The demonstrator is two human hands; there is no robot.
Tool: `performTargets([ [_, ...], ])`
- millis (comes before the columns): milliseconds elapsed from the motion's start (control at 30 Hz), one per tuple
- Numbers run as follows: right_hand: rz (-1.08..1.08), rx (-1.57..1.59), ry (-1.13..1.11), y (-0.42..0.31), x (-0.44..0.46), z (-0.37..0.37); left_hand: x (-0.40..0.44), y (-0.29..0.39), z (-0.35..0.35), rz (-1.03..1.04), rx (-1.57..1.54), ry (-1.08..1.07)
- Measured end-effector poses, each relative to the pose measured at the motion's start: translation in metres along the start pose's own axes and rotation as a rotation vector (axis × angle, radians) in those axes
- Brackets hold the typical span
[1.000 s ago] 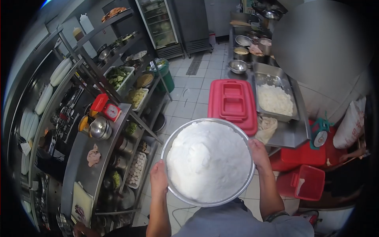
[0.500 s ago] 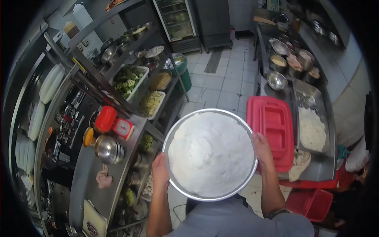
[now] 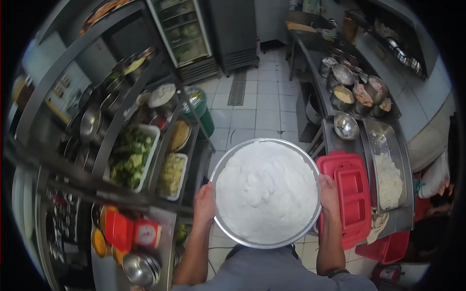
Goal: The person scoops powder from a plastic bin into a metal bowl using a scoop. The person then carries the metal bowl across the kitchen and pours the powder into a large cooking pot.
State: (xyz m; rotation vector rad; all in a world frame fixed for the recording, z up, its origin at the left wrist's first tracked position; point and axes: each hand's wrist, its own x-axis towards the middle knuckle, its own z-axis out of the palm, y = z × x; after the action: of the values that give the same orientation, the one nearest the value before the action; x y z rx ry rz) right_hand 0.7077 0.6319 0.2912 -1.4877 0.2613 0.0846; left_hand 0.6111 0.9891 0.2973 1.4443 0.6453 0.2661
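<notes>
A wide round metal bowl (image 3: pixel 228 236) heaped with white powder (image 3: pixel 267 194), which looks like flour, is held level in front of my body. My left hand (image 3: pixel 204 201) grips its rim on the left side, and my right hand (image 3: pixel 329 194) grips the rim on the right. The fingers underneath are hidden by the bowl. Just beyond my right hand lies a red plastic lid (image 3: pixel 343 199) with recessed panels.
On the left, a metal shelf holds a white tub of green vegetables (image 3: pixel 133 157) and a tub of pale chopped food (image 3: pixel 172 175). A red scale (image 3: pixel 146 233) stands below. A steel tray (image 3: pixel 388 182) is at right. A tiled floor (image 3: pixel 242 116) runs ahead to a fridge (image 3: pixel 182 31).
I have moved forward between the counters with the bowl still in both hands. The shelf and scale now appear closer and lower on the left.
</notes>
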Motion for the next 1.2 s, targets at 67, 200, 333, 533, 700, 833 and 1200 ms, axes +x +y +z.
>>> performTargets([
  [67, -0.007, -0.002, 0.104, -0.016, 0.027, 0.020, 0.049, 0.008, 0.018, -0.011, -0.007, -0.062],
  [200, -0.026, -0.033, 0.091, -0.009, 0.110, 0.034, 0.137, 0.026, 0.053, -0.041, 0.010, -0.119],
  [333, -0.012, -0.060, 0.066, -0.036, 0.194, 0.071, 0.214, 0.049, 0.085, -0.116, -0.039, -0.066],
  [533, -0.084, -0.092, -0.021, -0.048, 0.342, 0.143, 0.350, 0.074, 0.104, -0.042, 0.032, -0.037],
  [700, -0.083, -0.147, 0.061, -0.066, 0.446, 0.199, 0.475, 0.088, 0.133, 0.063, 0.173, -0.017],
  [833, -0.035, -0.140, -0.012, -0.104, 0.535, 0.248, 0.578, 0.119, 0.167, 0.055, 0.144, -0.051],
  [1200, -0.141, -0.231, -0.213, -0.147, 0.839, 0.412, 0.840, 0.147, 0.211, 0.050, 0.125, 0.180],
])
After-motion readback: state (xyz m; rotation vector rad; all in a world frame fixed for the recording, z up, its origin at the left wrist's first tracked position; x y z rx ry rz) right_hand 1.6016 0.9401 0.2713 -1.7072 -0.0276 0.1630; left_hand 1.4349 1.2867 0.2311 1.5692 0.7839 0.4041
